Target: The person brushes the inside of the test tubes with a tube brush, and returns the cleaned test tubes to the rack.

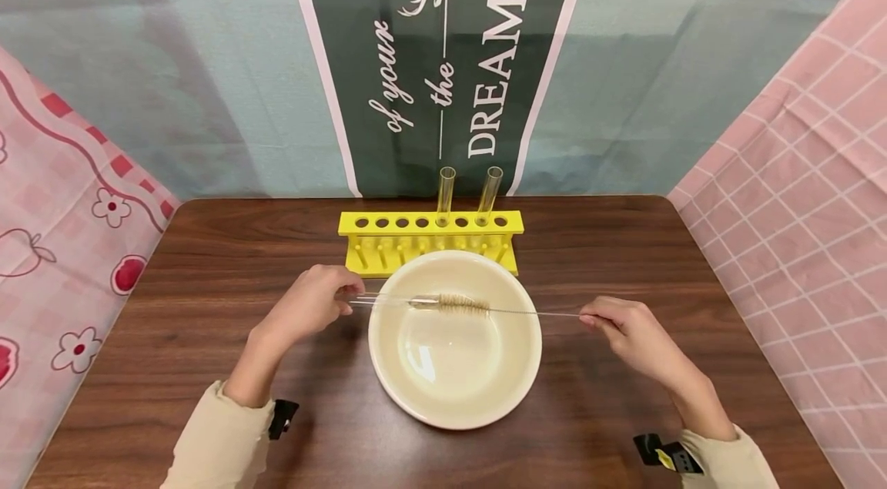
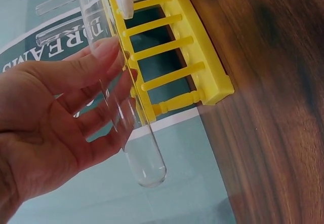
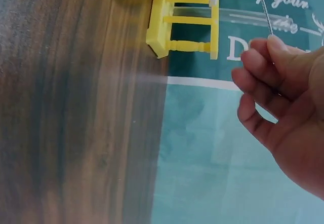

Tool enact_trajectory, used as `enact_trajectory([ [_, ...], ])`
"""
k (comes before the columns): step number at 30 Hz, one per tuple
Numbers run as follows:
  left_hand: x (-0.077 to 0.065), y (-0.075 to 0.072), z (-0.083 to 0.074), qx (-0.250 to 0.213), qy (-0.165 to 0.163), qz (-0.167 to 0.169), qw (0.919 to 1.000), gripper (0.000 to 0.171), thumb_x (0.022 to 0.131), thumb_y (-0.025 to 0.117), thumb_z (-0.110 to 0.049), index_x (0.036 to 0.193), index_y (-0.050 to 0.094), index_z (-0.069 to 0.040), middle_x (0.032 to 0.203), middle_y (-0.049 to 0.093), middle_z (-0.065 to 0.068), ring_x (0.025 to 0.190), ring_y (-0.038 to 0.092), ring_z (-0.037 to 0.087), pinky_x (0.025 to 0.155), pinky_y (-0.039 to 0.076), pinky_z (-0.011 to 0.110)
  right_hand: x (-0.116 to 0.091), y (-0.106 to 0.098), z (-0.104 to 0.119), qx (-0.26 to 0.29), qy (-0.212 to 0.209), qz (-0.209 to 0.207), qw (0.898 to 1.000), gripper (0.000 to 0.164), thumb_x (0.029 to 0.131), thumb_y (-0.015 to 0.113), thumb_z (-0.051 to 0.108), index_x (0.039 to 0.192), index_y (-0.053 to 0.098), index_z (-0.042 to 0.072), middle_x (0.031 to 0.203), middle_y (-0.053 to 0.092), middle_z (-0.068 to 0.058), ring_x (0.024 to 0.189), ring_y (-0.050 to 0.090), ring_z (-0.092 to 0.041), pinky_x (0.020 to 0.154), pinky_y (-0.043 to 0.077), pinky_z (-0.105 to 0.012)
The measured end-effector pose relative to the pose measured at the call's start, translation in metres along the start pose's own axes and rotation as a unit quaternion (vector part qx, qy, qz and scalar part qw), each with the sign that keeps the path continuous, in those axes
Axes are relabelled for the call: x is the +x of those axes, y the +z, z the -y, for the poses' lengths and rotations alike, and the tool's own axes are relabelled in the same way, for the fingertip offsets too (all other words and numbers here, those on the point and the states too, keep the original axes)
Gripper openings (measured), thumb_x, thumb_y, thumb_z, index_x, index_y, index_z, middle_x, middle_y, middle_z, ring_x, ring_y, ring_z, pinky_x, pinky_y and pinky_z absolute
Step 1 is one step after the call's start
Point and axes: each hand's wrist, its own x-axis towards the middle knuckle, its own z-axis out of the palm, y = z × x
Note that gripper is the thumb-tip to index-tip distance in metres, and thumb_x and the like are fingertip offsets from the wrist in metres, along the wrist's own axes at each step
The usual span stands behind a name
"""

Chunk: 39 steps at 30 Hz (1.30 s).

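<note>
My left hand (image 1: 315, 300) grips a clear glass test tube (image 1: 391, 299) between thumb and fingers, at the bowl's left side. The tube lies nearly level, its mouth pointing right over the bowl; its rounded bottom (image 2: 147, 171) shows in the left wrist view. Opposite, my right hand (image 1: 634, 331) pinches the end of the thin twisted wire (image 1: 533, 313) of a test tube brush. The pale bristles (image 1: 463, 305) are at the tube's mouth, and the front part of the brush appears to be inside it. Beneath them stands a cream bowl (image 1: 450, 413).
Behind the bowl is a yellow test tube rack (image 1: 349, 222) with two clear tubes (image 1: 446, 192) standing in it. The dark wooden table (image 1: 596, 242) ends at a printed cloth backdrop (image 1: 624, 127), with pink cloths at both sides.
</note>
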Motion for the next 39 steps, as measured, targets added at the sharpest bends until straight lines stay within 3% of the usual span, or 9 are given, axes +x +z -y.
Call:
enact_trajectory([
  [6,0.001,0.000,0.004,-0.005,0.012,-0.017,0.9998,0.025,0.066,0.068,0.014,0.080,0.067,-0.006,0.073,0.061,-0.001,0.067,0.052,0.013,0.063,0.046,0.031,0.009,0.003,0.003,-0.085,-0.073,-0.019,0.993,0.033,0.058,0.066,-0.018,0.072,0.060,0.011,0.067,0.056,0.004,0.061,0.052,-0.010,0.056,0.043,-0.027],
  [13,0.006,-0.001,0.002,-0.002,0.019,-0.025,0.9995,0.024,0.065,0.070,0.013,0.083,0.069,-0.002,0.074,0.063,0.003,0.068,0.055,0.015,0.065,0.049,0.034,0.018,0.010,0.008,-0.117,-0.129,-0.010,0.985,0.035,0.053,0.048,-0.021,0.071,0.059,0.007,0.069,0.056,0.000,0.064,0.055,-0.016,0.058,0.043,-0.035],
  [25,0.016,0.005,-0.012,0.019,0.034,-0.040,0.9984,0.027,0.063,0.064,0.017,0.078,0.069,-0.005,0.070,0.062,0.000,0.066,0.056,0.015,0.062,0.047,0.033,0.036,0.026,0.027,-0.142,-0.137,-0.002,0.980,0.032,0.058,0.045,-0.021,0.068,0.061,0.005,0.065,0.054,-0.001,0.063,0.052,-0.016,0.059,0.043,-0.031],
  [30,0.018,0.008,-0.021,0.011,0.046,-0.035,0.9983,0.029,0.064,0.061,0.018,0.075,0.068,-0.007,0.068,0.059,-0.002,0.062,0.051,0.013,0.059,0.043,0.030,0.046,0.033,0.039,-0.137,-0.148,0.007,0.979,0.028,0.060,0.051,-0.020,0.067,0.060,0.005,0.062,0.051,0.000,0.060,0.049,-0.015,0.060,0.042,-0.030],
  [34,0.021,0.010,-0.030,0.019,0.055,-0.035,0.9977,0.028,0.065,0.058,0.017,0.075,0.067,-0.008,0.070,0.060,-0.002,0.064,0.051,0.013,0.061,0.043,0.031,0.053,0.038,0.048,-0.141,-0.167,0.011,0.976,0.027,0.058,0.056,-0.020,0.065,0.056,0.006,0.060,0.046,0.000,0.058,0.045,-0.015,0.058,0.039,-0.030],
  [39,0.023,0.012,-0.040,0.024,0.066,-0.028,0.9971,0.026,0.067,0.061,0.016,0.076,0.067,-0.008,0.072,0.061,-0.001,0.066,0.054,0.014,0.062,0.044,0.030,0.057,0.046,0.055,-0.137,-0.183,0.016,0.973,0.029,0.056,0.051,-0.022,0.064,0.055,0.005,0.058,0.043,0.000,0.056,0.044,-0.015,0.058,0.040,-0.030],
])
